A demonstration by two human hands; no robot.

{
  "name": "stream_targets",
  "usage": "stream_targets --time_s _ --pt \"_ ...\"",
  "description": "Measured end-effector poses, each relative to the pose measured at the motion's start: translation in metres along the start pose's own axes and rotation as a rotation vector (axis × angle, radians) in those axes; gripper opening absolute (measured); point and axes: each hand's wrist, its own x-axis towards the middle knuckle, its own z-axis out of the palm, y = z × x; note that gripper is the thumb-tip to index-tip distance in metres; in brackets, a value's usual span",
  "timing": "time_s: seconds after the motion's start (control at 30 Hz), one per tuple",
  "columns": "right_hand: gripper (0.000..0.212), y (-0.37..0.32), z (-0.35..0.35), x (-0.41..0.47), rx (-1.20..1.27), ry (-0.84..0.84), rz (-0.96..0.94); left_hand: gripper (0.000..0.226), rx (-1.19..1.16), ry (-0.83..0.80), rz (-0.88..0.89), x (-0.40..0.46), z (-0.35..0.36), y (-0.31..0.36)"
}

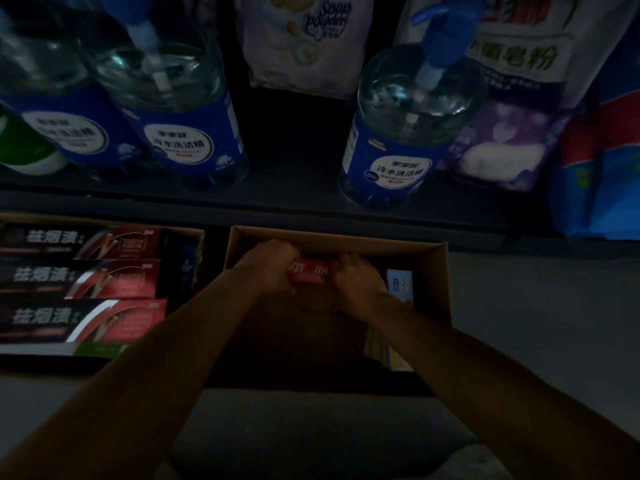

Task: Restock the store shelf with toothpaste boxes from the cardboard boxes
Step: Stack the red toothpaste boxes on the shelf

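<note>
An open cardboard box (440, 289) sits on the floor in front of the dark store shelf (294, 199). Both my hands reach down into it. My left hand (268, 266) grips the left end of a red toothpaste box (311, 273), and my right hand (356, 278) grips its right end. More toothpaste boxes (400, 285) stand on edge along the box's right wall. A second cardboard box (194, 233) at the left holds black-and-red toothpaste boxes (83, 280) lying flat in rows.
On the shelf stand clear pump bottles with blue labels (391, 147) (180, 123), soap powder bags (298, 39) (512, 98) and a blue-and-red bag (599, 168) at the right. A gap lies between the bottles at the shelf's middle. Grey floor (536, 306) spreads to the right.
</note>
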Motion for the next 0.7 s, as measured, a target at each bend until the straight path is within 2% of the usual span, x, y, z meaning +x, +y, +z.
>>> stream_targets --time_s 0.13,0.4,0.7 --pt "0.053 -0.002 0.008 -0.001 -0.036 -0.035 0.014 0.052 0.023 0.023 0.019 0.001 0.000 -0.001" --pt "0.045 0.000 -0.003 0.001 0.084 -0.126 0.035 0.048 0.043 0.021 0.033 -0.007 -0.005 0.000" --pt "0.056 0.003 -0.065 -0.056 0.074 0.052 -0.025 0.056 0.111 0.064 0.081 -0.068 -0.055 0.027"
